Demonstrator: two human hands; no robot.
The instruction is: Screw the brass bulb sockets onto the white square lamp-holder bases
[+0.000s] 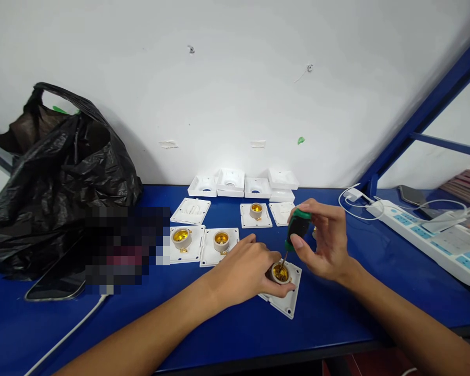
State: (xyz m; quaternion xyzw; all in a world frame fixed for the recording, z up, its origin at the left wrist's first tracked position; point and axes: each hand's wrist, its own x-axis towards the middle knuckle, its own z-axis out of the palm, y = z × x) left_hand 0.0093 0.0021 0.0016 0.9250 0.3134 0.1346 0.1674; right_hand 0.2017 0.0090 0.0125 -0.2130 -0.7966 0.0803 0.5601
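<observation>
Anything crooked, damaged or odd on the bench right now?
Only the lamp holder plate under the left hand sits skewed, one corner toward the table edge, while the other plates lie roughly square. The right hand holds a screwdriver in its socket. No damage or spill shows.

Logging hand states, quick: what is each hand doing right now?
Left hand: closed around the lamp socket on its white plate, steadying it.
Right hand: closed on the screwdriver, tip down inside the socket.

white matt plastic socket plate (285, 300), shiny brass-coloured metal socket (280, 272), crinkled glossy black plastic bag (58, 172), smooth blue table (337, 313)
</observation>
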